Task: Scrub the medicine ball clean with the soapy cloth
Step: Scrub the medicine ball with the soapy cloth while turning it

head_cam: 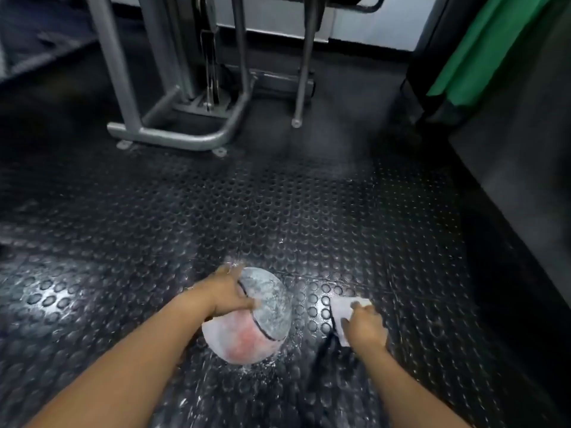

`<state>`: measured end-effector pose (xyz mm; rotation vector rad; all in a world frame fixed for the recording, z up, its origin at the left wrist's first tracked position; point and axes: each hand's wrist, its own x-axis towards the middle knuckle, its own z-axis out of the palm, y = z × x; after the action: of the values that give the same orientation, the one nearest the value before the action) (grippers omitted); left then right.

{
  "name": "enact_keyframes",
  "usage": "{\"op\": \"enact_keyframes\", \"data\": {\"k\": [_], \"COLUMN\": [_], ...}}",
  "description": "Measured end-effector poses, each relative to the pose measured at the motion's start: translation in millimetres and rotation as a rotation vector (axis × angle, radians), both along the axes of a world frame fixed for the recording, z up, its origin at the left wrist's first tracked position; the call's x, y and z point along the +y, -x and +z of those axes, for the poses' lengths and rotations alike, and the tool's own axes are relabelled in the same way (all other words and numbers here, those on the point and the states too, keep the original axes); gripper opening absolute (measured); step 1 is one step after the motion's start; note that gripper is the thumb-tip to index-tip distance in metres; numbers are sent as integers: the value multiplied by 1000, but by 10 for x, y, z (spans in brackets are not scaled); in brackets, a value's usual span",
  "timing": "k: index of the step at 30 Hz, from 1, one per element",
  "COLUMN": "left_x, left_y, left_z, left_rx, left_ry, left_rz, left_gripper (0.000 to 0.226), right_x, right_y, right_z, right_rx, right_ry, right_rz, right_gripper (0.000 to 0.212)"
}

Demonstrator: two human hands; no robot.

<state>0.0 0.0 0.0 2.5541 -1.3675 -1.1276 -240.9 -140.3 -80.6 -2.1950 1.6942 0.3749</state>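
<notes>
Round grey-and-red medicine ball [256, 322], with a black seam dividing the two halves, is sitting on the black studded rubber floor mat [154, 242], low in view and just left of centre. White suds are coating most of its skin and spattering the mat around it. Left hand [230, 293] is cupping the ball's upper far side, fingers curving over the grey half and thumb lying toward the seam, steadying it. Right hand [366, 329] is off to the ball's right and apart from it, fingers bunching a white soapy cloth [341, 307] and pressing it onto the wet mat. Cloth is not touching the ball.

Handling, as judged: ball is looking dense and heavy for its size, firm rather than squashy, and very slick under that lather. It is also liable to roll on the studs. Best hold is a broad palm spread over the top, or both sides cradled low, not fingertips on the wet curve.

Further out: grey tubular steel gym machine frame [173, 137] is standing on the mat beyond. Green fabric [494, 41] is hanging at upper right.
</notes>
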Motion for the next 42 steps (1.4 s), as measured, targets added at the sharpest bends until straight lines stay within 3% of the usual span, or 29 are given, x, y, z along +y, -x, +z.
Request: {"op": "enact_keyframes", "data": {"k": [5, 9, 17, 22, 26, 30, 32, 35, 42], "left_x": [-32, -49, -54, 181, 413, 507, 541, 535, 456], "left_y": [-22, -32, 9, 185, 339, 432, 489, 535, 561], "left_z": [-223, -248, -299, -201, -133, -159, -183, -162, -190], "left_rx": [51, 108, 106, 77, 108, 275, 287, 289, 263], "left_ry": [-6, 18, 11, 10, 43, 170, 171, 132, 114], "left_rz": [51, 117, 164, 164, 154, 443, 564, 512, 362], "left_gripper": [109, 110, 110, 112, 104, 89, 98, 94, 96], "right_x": [-165, -161, -298, 59, 273, 449, 588, 771, 722], "right_y": [178, 86, 12, 50, 17, 3, 19, 12, -307], "right_z": [-455, -639, -725, -166, 237, 617, 695, 738, 826], "right_rx": [35, 21, -80, -579, -710, -912, -900, -781, -761], "right_ry": [-85, -97, -51, -215, -348, -499, -547, -554, -194], "right_rz": [-134, -130, -191, -382, -343, -395, -347, -215, 42], "right_gripper": [78, 85, 57, 46, 38, 14, 17, 28, 21]}}
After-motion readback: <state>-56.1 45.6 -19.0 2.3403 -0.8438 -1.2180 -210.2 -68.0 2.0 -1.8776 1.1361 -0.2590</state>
